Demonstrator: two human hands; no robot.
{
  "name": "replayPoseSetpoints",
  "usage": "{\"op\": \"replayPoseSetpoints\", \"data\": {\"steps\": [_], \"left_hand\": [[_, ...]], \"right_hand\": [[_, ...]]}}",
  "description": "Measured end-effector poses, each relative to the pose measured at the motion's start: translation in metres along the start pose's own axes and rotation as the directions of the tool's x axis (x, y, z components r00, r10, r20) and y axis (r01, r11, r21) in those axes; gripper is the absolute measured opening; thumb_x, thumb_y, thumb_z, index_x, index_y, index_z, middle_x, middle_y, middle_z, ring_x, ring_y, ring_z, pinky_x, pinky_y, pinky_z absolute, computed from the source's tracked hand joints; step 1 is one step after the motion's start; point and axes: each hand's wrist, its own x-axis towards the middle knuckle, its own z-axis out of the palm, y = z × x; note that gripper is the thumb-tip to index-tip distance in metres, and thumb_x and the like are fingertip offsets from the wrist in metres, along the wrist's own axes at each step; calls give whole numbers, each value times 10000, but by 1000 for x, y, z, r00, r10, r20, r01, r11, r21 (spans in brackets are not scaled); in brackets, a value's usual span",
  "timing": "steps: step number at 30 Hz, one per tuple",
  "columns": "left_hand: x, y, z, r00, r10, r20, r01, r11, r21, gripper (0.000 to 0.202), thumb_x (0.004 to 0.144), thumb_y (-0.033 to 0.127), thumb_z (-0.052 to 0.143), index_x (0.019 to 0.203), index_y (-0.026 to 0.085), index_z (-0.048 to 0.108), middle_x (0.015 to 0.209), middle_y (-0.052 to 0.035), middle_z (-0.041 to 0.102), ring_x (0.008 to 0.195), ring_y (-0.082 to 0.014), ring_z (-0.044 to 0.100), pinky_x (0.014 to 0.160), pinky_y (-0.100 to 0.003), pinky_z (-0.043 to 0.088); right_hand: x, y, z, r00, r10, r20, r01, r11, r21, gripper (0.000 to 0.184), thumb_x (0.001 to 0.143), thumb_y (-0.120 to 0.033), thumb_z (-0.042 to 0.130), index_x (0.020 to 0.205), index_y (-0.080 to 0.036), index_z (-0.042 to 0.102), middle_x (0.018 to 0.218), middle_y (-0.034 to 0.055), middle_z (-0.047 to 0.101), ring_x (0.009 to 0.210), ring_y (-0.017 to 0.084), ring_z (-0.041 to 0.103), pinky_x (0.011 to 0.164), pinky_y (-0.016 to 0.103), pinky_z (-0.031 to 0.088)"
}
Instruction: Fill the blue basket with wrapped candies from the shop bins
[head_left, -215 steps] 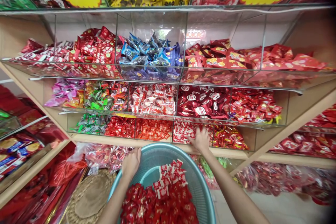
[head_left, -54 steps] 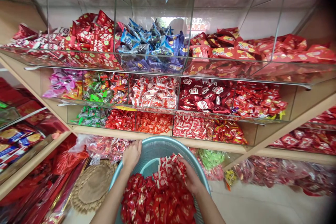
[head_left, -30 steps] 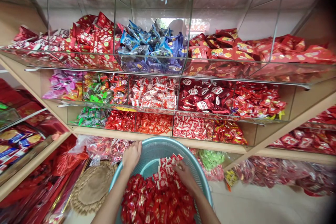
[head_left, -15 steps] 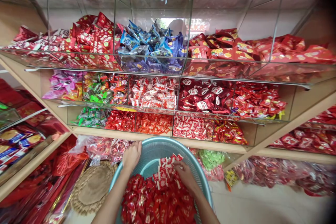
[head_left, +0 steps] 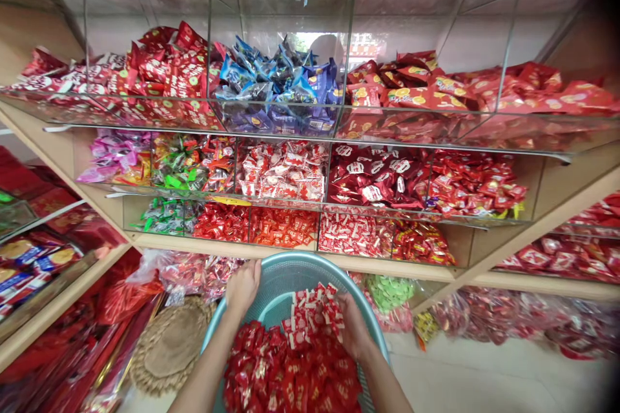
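Note:
A round teal plastic basket (head_left: 285,259) stands below the shelf. My left hand (head_left: 243,287) is closed over its far left rim. Inside, wrapped candies in shiny red (head_left: 285,371) fill the near part. Toward the far right, a heap of smaller red-and-white wrapped candies (head_left: 310,311) lies on top of them. My right hand (head_left: 356,329) is in the basket against the right side of this heap, fingers extended and slightly curved, touching the candies. Its fingertips are partly blurred, and I see no candy clearly held in it.
Above the basket rise shelves with clear bins of wrapped sweets, among them red-and-white candies (head_left: 351,232) and orange-red candies (head_left: 283,227). A woven straw stool (head_left: 167,345) stands left of the basket. Bagged sweets (head_left: 484,316) line the floor at right.
My right hand has shifted from the top of the red-and-white candies to their right side, and its pinched fingers have straightened. My left hand stays on the rim.

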Motion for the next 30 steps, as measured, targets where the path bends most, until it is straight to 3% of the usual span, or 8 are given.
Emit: {"op": "replayPoseSetpoints", "data": {"steps": [4,10,13,17,20,25,30], "left_hand": [[0,0,0,1000,7,-12,-7,1000,6,558,908,450,96,954,207,596,919,-68,672,758,-179,632,648,-270,409],[0,0,-1,1000,-2,7,2,1000,5,557,910,444,109,939,199,608,913,-76,672,761,-182,632,656,-274,413],[0,0,-1,1000,4,-3,-4,1000,9,562,910,442,98,942,201,605,922,-75,672,761,-186,635,648,-278,414],[0,0,0,1000,11,-13,-11,1000,8,563,909,440,90,948,205,600,928,-73,676,764,-193,639,646,-285,417],[0,0,1,1000,15,-21,-15,1000,7,563,907,447,84,961,214,595,931,-66,679,762,-200,641,642,-292,420],[0,0,1,1000,2,-19,-2,1000,1,552,906,446,113,966,201,604,957,-81,674,776,-192,640,654,-284,425],[0,0,1,1000,7,-18,-7,1000,1,561,905,450,99,937,201,601,929,-78,676,773,-204,641,651,-293,426]], "right_hand": [[-1,0,4,998,62,30,-64,997,44,154,708,-309,504,788,-202,581,561,0,612,490,130,565,396,201,397],[-5,2,7,998,-25,64,31,994,-101,297,677,-406,643,915,-238,588,750,8,667,597,154,606,397,197,370],[-2,5,3,989,-107,99,126,972,-201,379,665,-460,656,965,-242,581,826,18,670,696,180,620,472,226,414],[7,9,-2,923,-382,46,363,827,-429,362,608,-465,703,849,-209,616,828,21,656,814,195,599,724,287,455],[14,11,-5,861,-499,101,461,679,-572,335,605,-496,688,733,-190,643,782,38,657,806,209,589,773,306,438],[18,11,-7,855,-487,179,477,604,-639,360,663,-526,607,713,-178,690,761,65,684,797,222,604,787,330,443],[19,13,-8,878,-444,176,433,586,-685,299,674,-434,578,752,-178,712,778,71,701,827,242,619,792,351,453]]}}
